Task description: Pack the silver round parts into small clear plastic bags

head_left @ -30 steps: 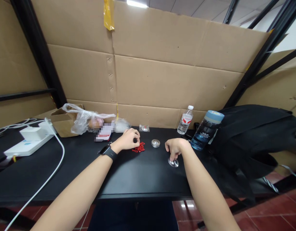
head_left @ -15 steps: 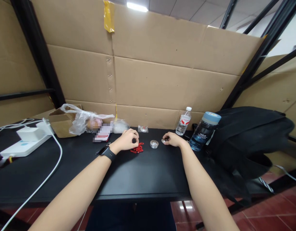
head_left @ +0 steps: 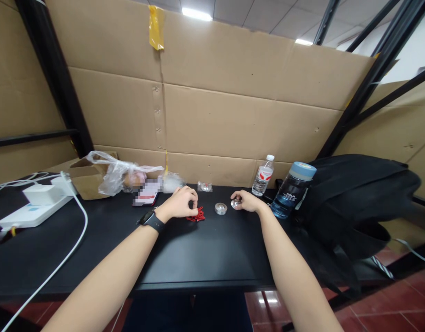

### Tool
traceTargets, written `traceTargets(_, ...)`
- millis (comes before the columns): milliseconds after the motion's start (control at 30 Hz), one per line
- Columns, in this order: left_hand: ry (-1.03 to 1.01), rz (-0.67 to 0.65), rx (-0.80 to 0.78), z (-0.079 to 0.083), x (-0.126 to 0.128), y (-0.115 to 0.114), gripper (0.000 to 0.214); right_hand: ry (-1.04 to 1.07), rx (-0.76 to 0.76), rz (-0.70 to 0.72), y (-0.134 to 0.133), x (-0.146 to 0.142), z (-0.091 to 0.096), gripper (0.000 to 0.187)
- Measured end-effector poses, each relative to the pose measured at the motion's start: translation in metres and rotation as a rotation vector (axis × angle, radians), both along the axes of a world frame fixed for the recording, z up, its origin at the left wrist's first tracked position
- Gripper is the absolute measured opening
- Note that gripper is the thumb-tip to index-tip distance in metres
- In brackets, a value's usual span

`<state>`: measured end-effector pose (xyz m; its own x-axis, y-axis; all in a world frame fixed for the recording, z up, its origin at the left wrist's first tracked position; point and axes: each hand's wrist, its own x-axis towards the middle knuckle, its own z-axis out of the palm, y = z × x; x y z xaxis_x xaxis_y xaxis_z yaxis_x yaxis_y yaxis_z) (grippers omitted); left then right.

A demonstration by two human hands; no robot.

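Observation:
My right hand (head_left: 247, 201) is closed on the edge of a small clear, shiny round lid (head_left: 235, 203), tilted so its face shows. Just left of that stands a low round clear case (head_left: 221, 209) on the black desktop; what it holds is too small to tell. My left hand (head_left: 181, 202), with a dark watch on its wrist, has thumb and forefinger pinched at the heap of red string (head_left: 197, 214). Part of the heap lies hidden behind those fingertips. A small clear packet (head_left: 204, 186) lies farther back, between the hands.
A water bottle (head_left: 262, 177), a blue-lidded bottle (head_left: 292, 191) and a black backpack (head_left: 357, 198) stand right. Left are a phone (head_left: 148, 192), a plastic bag (head_left: 112, 173), a cardboard box (head_left: 90, 182) and a white power strip (head_left: 34, 214) with cables. Cardboard walls the back.
My right hand has turned the lid so more of its round face shows, and shifted slightly left. The left hand stays at the red string, almost still.

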<state>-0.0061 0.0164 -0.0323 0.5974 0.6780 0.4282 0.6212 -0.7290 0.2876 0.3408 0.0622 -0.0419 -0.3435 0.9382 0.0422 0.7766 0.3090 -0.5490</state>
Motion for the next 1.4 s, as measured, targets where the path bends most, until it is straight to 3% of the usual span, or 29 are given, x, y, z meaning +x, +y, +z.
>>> traceTargets(233,-0.004,0.097,0.048,-0.004,-0.002,0.008,0.020,0.544,-0.026,0.014,-0.007,-0.018,0.005,0.045)
traceTargets(333,-0.008,0.095,0.043,-0.005,-0.002,0.009,0.021,0.646,-0.087,0.076,-0.010,-0.030,0.005,0.046)
traceTargets(533,-0.003,0.077,0.036,-0.005,0.000,0.009,0.021,0.430,-0.148,0.153,-0.008,-0.045,-0.003,0.038)
traceTargets(733,-0.004,0.060,0.014,-0.007,0.002,0.009,0.021,0.424,-0.166,0.201,-0.008,-0.049,-0.004,0.046)
traceTargets(1000,0.026,0.045,0.017,-0.007,0.003,0.008,0.021,0.355,-0.045,0.227,-0.007,-0.055,-0.010,0.046)
traceTargets(1200,0.010,0.033,0.025,-0.009,0.004,0.010,0.019,0.126,0.127,0.124,-0.001,-0.071,-0.012,0.058)
traceTargets(1400,0.027,0.031,0.026,-0.010,0.004,0.009,0.018,-0.138,-0.026,0.072,0.005,-0.087,-0.005,0.068)
